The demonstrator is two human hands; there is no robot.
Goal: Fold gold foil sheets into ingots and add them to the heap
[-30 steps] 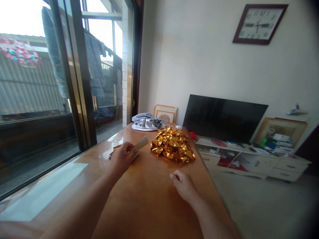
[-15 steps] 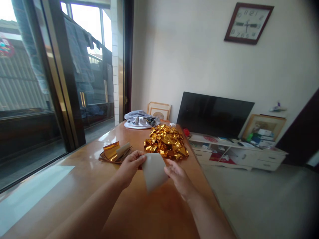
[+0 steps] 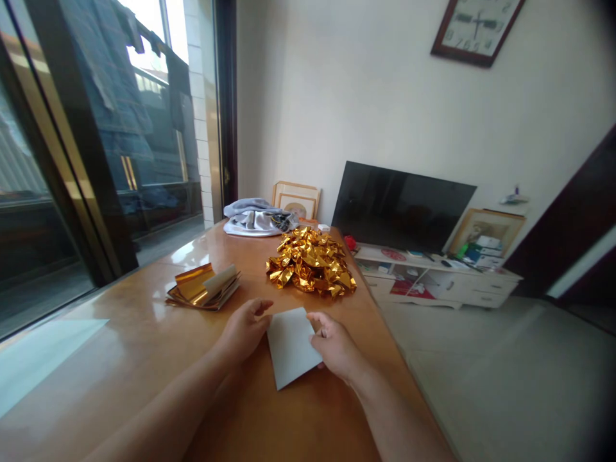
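One paper (image 3: 292, 350) is pinched by the right hand (image 3: 337, 346); the left hand (image 3: 246, 330) (cannot tell if gripping) borders it.

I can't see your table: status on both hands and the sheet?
Right hand gripping pale sheet by right edge. Left hand at left edge, grip unclear. Gold foil pile beyond, not in the way.
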